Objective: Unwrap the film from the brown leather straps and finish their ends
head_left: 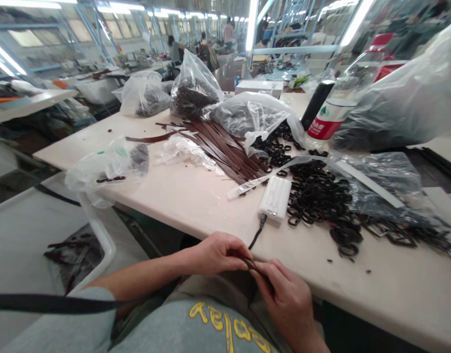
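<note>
Both my hands are at the near edge of the table (196, 196), over my lap. My left hand (216, 253) is closed, its fingertips pinching a thin dark brown strap (252, 264). My right hand (286, 294) is closed around the same strap from the other side. The strap is mostly hidden between the fingers. On the table ahead lie a fan of brown leather straps (225, 147) and a heap of small black loops (317, 191). A white power bank (276, 197) with a black cable (258, 234) sits just beyond my hands.
Clear plastic bags of dark parts (194, 88) stand at the back; a crumpled bag (108, 166) hangs over the left edge. A plastic bottle with a red label (330, 115) stands at right by a large bag (405, 98). A white bin (45, 235) sits lower left. People work far off.
</note>
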`<state>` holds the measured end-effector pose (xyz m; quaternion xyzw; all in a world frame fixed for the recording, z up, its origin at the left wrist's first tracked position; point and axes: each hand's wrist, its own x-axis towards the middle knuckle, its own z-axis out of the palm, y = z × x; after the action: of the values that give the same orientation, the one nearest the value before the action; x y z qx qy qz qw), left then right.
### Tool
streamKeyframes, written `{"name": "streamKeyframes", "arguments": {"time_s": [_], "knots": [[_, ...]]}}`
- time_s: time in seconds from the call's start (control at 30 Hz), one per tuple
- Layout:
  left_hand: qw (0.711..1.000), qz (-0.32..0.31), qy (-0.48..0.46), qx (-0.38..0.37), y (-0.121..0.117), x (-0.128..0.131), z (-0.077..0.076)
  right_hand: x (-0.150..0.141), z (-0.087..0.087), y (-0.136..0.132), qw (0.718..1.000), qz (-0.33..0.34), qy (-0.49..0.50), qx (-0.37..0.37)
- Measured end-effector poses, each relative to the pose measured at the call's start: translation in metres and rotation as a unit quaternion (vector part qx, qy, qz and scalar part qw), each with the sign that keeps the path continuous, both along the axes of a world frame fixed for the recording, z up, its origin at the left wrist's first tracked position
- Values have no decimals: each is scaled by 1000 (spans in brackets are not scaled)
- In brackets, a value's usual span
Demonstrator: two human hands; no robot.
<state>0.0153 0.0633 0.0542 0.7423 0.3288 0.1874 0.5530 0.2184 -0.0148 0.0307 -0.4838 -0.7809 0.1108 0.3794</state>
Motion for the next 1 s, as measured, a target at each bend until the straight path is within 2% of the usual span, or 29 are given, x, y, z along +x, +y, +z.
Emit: {"name": "streamKeyframes", "arguments": {"time_s": [0.17, 0.27, 0.37, 0.43, 0.5, 0.57, 0.63, 0.7, 0.83, 0.93, 1.0], "knots": [[995, -26, 34, 91, 1, 0, 1, -3, 0, 3, 1000, 6, 1, -11], [978, -9, 81, 190, 12, -8, 6, 4, 1, 9, 1000, -10, 6, -6], [928, 87, 175, 316, 32, -26, 6, 20, 0, 14, 998, -64, 22, 5], [887, 141, 246, 364, 45, -41, 0, 30, -2, 16, 995, -95, 31, 2], [856, 161, 303, 386, 55, -55, -10, 36, -5, 17, 994, -108, 31, -2], [838, 159, 338, 397, 60, -63, -19, 37, -8, 17, 994, -109, 26, -2], [830, 156, 348, 406, 63, -68, -23, 37, -10, 17, 994, -111, 24, -5], [824, 175, 334, 422, 65, -68, -21, 36, -12, 17, 993, -113, 28, -8], [816, 230, 265, 460, 78, -62, -1, 37, -14, 16, 993, -114, 37, -19], [829, 218, 237, 457, 94, -51, 11, 38, -15, 16, 993, -113, 40, -14], [838, 194, 234, 453, 104, -41, 12, 39, -16, 15, 993, -113, 41, -14]]}}
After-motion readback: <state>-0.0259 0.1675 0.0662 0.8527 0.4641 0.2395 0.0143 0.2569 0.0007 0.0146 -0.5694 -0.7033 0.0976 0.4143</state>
